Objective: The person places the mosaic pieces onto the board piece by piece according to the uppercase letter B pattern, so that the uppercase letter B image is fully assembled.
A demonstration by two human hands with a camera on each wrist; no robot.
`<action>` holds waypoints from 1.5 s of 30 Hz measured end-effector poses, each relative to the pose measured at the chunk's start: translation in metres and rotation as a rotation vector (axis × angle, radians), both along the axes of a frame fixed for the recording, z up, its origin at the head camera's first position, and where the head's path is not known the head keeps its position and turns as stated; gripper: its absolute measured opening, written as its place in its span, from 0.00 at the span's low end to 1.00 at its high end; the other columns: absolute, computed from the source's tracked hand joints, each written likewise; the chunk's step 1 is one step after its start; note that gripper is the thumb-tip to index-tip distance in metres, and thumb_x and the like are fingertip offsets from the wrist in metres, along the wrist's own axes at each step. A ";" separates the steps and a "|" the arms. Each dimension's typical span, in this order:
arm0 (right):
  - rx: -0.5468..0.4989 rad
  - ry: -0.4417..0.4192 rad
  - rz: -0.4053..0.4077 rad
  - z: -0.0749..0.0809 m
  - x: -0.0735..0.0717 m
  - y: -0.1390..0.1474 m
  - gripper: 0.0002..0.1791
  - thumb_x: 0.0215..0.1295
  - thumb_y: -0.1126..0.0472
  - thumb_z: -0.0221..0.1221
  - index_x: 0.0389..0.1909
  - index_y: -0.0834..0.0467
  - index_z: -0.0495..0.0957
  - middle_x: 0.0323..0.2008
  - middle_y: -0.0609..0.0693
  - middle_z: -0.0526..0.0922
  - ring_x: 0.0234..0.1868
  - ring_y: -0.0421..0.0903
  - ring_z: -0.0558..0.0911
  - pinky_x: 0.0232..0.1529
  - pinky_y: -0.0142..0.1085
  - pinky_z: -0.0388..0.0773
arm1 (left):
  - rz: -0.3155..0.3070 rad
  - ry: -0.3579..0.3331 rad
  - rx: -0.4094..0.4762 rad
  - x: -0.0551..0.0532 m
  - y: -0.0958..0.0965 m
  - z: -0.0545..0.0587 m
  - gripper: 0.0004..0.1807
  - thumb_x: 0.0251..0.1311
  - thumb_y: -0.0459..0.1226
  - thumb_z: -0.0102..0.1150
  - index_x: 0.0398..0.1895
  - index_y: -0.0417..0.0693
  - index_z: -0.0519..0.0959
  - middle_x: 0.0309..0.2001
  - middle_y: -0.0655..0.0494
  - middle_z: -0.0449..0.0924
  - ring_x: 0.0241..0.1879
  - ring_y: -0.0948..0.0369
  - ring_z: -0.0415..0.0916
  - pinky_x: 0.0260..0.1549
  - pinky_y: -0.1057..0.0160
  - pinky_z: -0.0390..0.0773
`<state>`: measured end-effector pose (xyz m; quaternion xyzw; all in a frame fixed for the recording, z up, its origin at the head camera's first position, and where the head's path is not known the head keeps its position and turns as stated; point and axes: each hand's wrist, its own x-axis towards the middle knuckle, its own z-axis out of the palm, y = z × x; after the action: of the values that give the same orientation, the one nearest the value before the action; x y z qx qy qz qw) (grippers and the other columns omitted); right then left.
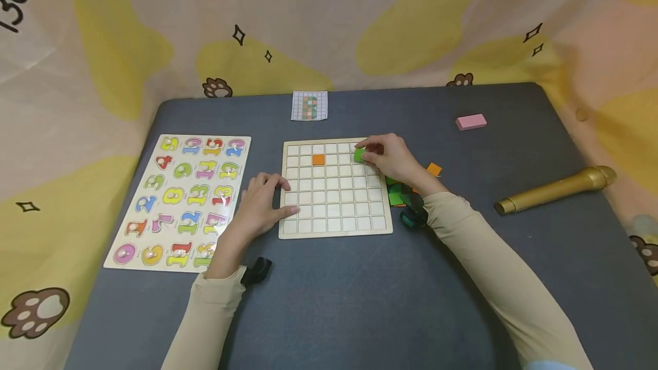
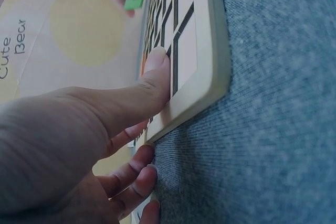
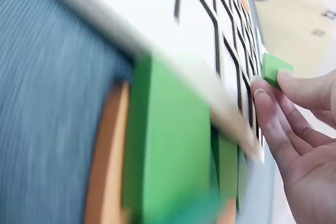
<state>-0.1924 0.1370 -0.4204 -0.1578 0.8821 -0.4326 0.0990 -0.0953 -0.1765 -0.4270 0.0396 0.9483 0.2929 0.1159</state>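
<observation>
A white grid board (image 1: 334, 225) with a pale wooden rim lies flat on the table, one orange square tile (image 1: 319, 159) in its upper rows. My left hand (image 1: 259, 201) holds the board's left edge. In the left wrist view its thumb (image 2: 157, 74) lies on top, with the fingers at the side. Between thumb and fingertips, my right hand (image 1: 393, 159) pinches a green square tile (image 3: 274, 68) over the board's upper right. Green tiles (image 3: 173, 150) and orange tiles (image 1: 434, 169) are heaped against the board's right side, partly hidden by the right wrist.
A number puzzle board (image 1: 169, 187) lies on the left, partly under the left forearm. Behind the grid stands or lies a small pattern card (image 1: 310, 106). Toward the right are a pink block (image 1: 471, 122) and a gold microphone-shaped object (image 1: 555, 190). Patterned cloth (image 1: 329, 21) hangs behind the table.
</observation>
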 end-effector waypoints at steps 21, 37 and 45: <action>0.079 0.025 0.039 -0.004 -0.012 -0.056 0.05 0.71 0.63 0.69 0.44 0.59 0.89 0.39 0.54 0.85 0.40 0.49 0.80 0.43 0.38 0.74 | -0.004 -0.009 -0.007 -0.002 0.002 0.001 0.27 0.60 0.46 0.78 0.56 0.46 0.75 0.66 0.36 0.68 0.66 0.40 0.63 0.66 0.36 0.61; 0.146 -0.069 0.194 0.009 -0.008 -0.025 0.22 0.73 0.60 0.67 0.64 0.60 0.80 0.58 0.61 0.73 0.57 0.57 0.71 0.61 0.52 0.69 | -0.014 0.005 -0.001 -0.002 0.002 0.001 0.27 0.61 0.46 0.78 0.56 0.46 0.76 0.67 0.36 0.69 0.67 0.39 0.63 0.65 0.36 0.62; 0.167 -0.146 0.169 0.017 -0.010 0.020 0.23 0.77 0.61 0.63 0.69 0.62 0.75 0.58 0.63 0.71 0.55 0.57 0.71 0.56 0.51 0.69 | -0.007 -0.002 0.000 -0.001 -0.001 0.000 0.27 0.61 0.45 0.78 0.56 0.47 0.75 0.68 0.36 0.68 0.67 0.39 0.63 0.64 0.36 0.62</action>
<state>-0.2019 0.1572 -0.4037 -0.1909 0.8891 -0.3581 0.2119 -0.0961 -0.1770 -0.4267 0.0428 0.9479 0.2927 0.1181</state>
